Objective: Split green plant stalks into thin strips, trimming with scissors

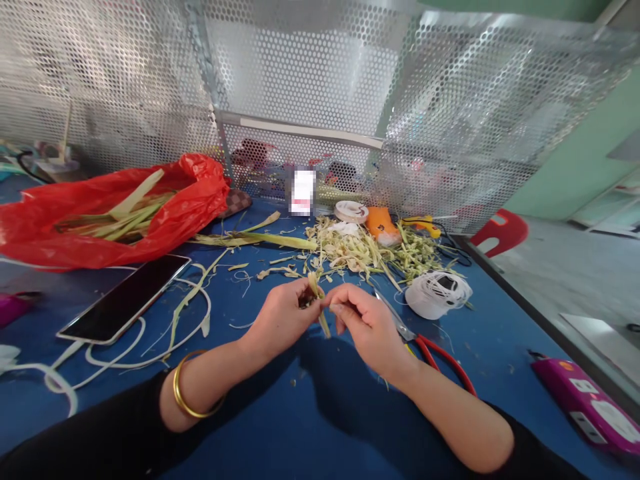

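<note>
My left hand (286, 315), a gold bangle on its wrist, is closed around a pale green strip of husk-like plant leaf (315, 283). The strip pokes out above and below the fingers. My right hand (369, 328) meets it at the fingertips, thumb and index finger pinched together. Whatever lies in that pinch is too small to make out. Just behind the right hand lie scissors with red handles (457, 368), partly hidden by the wrist. Beyond both hands spreads a heap of cut leaf pieces (350, 250), with a spool of white thread (436, 295) to its right.
A red plastic bag (200, 200) of long leaves stands at the left, near a phone (125, 303) and a looped white cable (209, 300). A purple power strip (585, 400) lies at the right edge. Perforated metal panels (305, 67) close off the back of the blue table (310, 427).
</note>
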Demonstrator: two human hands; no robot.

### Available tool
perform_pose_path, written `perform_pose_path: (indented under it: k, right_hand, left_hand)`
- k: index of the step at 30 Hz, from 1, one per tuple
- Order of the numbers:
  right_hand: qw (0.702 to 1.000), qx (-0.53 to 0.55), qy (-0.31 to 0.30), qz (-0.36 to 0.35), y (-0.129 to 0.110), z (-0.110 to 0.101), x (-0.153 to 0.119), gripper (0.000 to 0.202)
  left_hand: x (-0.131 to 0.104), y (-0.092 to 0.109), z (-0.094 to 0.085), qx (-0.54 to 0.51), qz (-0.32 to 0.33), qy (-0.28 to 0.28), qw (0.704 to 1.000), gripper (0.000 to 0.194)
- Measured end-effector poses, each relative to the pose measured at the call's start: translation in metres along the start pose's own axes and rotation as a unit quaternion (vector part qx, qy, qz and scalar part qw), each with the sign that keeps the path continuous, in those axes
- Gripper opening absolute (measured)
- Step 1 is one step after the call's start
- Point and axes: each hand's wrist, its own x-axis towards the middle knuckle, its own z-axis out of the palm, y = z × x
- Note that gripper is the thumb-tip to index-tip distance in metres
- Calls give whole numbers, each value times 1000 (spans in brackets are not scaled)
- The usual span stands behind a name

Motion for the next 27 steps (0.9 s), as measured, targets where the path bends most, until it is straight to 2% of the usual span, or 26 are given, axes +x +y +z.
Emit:
perform_pose_path:
  k: [2, 4, 6, 8, 11, 14, 17, 19, 21, 23, 24, 25, 27]
  right_hand:
    - [995, -63, 20, -68, -2, -10, 5, 16]
    - [989, -104, 25, -104, -2, -18, 10, 16]
    - [990, -110, 0, -93, 3, -25, 14, 16]
    - [994, -85, -29, -56, 10, -29, 18, 17]
    - [997, 5, -58, 51, 21, -28, 20, 17]
    - [976, 116, -93, 160, 25, -21, 19, 16]
    - [960, 159, -123, 195, 20, -12, 14, 16]
    - [976, 109, -98, 164, 13, -7, 10, 16]
    - [997, 12, -22, 73, 7, -4, 5, 16]
    - [997, -57, 36, -35, 2, -2, 2, 15]
    - [995, -63, 44, -70, 1, -2, 1, 15]
    - [994, -54, 39, -81, 1, -2, 0, 15]
    - [999, -13, 14, -47, 2, -1, 1, 15]
  left_hand:
    - [-1, 3, -2, -7, 6, -46, 999, 13]
    - [-3, 6, -3, -18, 7, -106, 994, 11]
    - [-5, 10, -4, -62, 2, -160, 985, 8]
    - [-5, 12, -4, -126, -3, -182, 975, 9]
    - [-4, 12, -4, -187, -1, -150, 971, 11]
    - [-1, 11, -4, -221, -4, -96, 970, 14]
    - [2, 9, -2, -241, -36, -37, 969, 14]
    - [3, 8, -2, -241, -65, 9, 968, 12]
    - [3, 7, -1, -233, -82, 36, 968, 12]
    - [3, 6, 0, -224, -89, 36, 970, 12]
    - [3, 6, 1, -220, -91, 26, 971, 12]
    - [3, 6, 1, -218, -90, 11, 972, 12]
    - [3, 5, 2, -213, -85, -13, 973, 15]
